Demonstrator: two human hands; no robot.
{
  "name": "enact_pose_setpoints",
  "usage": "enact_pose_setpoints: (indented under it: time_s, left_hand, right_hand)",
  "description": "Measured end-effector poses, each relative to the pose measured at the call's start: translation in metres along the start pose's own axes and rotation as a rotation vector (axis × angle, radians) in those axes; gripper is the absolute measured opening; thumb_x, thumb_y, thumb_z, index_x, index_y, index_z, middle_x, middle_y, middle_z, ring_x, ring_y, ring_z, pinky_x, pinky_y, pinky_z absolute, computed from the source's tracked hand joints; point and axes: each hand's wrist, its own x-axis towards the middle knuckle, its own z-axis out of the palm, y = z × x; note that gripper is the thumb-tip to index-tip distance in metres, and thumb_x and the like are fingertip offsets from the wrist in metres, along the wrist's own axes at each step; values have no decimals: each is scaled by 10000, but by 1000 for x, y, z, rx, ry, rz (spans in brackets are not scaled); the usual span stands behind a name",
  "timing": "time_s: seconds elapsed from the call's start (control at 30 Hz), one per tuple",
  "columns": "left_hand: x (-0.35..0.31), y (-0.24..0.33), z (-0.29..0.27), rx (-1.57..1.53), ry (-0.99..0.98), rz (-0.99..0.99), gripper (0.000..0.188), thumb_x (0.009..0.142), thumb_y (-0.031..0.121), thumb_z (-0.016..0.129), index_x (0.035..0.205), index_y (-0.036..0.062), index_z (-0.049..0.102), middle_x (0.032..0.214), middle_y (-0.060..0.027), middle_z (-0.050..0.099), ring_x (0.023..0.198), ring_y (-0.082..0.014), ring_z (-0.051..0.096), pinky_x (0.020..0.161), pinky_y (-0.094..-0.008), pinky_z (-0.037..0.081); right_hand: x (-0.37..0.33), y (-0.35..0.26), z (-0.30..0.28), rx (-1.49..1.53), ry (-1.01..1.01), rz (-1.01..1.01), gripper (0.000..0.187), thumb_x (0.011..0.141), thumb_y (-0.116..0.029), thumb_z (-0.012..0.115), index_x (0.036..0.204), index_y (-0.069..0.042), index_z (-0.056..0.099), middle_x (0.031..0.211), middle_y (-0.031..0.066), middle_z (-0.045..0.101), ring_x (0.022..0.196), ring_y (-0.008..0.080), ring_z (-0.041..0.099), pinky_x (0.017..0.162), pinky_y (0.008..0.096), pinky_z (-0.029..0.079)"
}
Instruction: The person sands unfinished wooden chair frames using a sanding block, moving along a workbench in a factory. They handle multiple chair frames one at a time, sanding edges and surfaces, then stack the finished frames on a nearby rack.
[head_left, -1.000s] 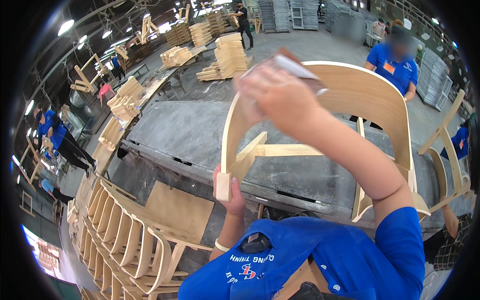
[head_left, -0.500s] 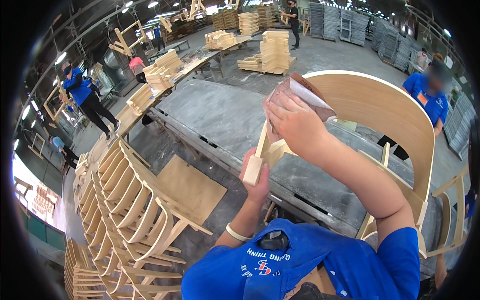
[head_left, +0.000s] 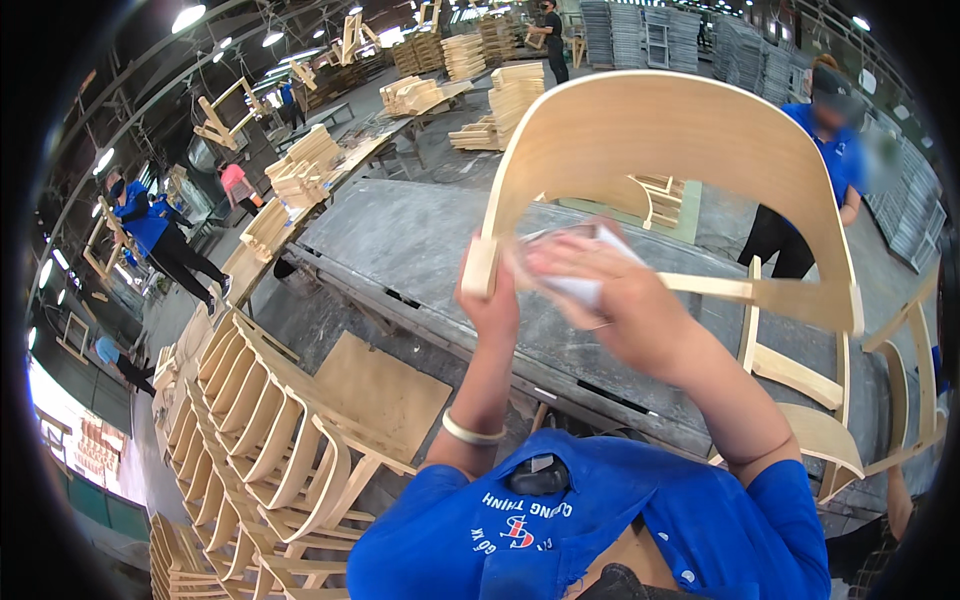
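Observation:
A curved wooden chair back (head_left: 660, 125) stands up in front of me, its broad band arching from left to right. My left hand (head_left: 490, 305) is wrapped round the lower left end of the band. A folded sheet of sandpaper (head_left: 582, 288) lies under the fingers of my right hand (head_left: 635, 305), just right of that end. Motion smears this hand, and whether the paper touches the wood cannot be made out.
A grey worktable (head_left: 400, 235) extends behind my hands. Several curved wooden frames (head_left: 265, 430) are stacked at the left beside a brown board (head_left: 385, 395). More chair parts (head_left: 800, 375) stand at the right, near a co-worker in blue (head_left: 835, 150). Wooden pieces (head_left: 305, 165) are piled farther back.
The chair back's near left end has swung up and left, and its arch stands higher in view. My right hand has come down with the sandpaper; my left hand still grips the end.

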Motion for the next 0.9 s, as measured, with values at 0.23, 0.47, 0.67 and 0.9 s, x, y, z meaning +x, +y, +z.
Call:
enact_pose_setpoints:
  time_s: [0.23,0.47,0.67,0.9]
  left_hand:
    - [67,12,81,-82,-5,-1,668,778,41,675,1364,-6,358,1258,-145,491,1074,-193,537,899,-305,444]
    - [102,-18,95,18,-96,168,698,717,3,649,1359,43,379,1295,-151,448,1133,-265,509,960,-336,413]
    - [122,-41,89,-8,-74,377,587,729,-50,611,1288,15,444,1216,-108,515,1099,-205,519,948,-314,429]
    - [162,-67,64,-5,-165,240,571,770,-76,596,1311,12,436,1201,-116,545,1054,-199,552,920,-312,438]
  right_hand:
    - [-77,14,-28,318,-6,422,394,851,36,456,1235,-22,528,1287,129,540,1231,284,476,1074,384,292]
    - [-134,37,-50,450,94,754,366,926,-67,417,1278,-34,511,1248,132,573,1172,216,512,993,319,348]
    - [-148,56,-43,462,172,768,360,940,-102,423,1286,-55,511,1229,123,588,1152,207,523,986,326,363]
    - [-167,52,-50,397,334,841,350,953,-144,441,1280,-40,511,1246,126,570,1153,220,519,986,330,369]
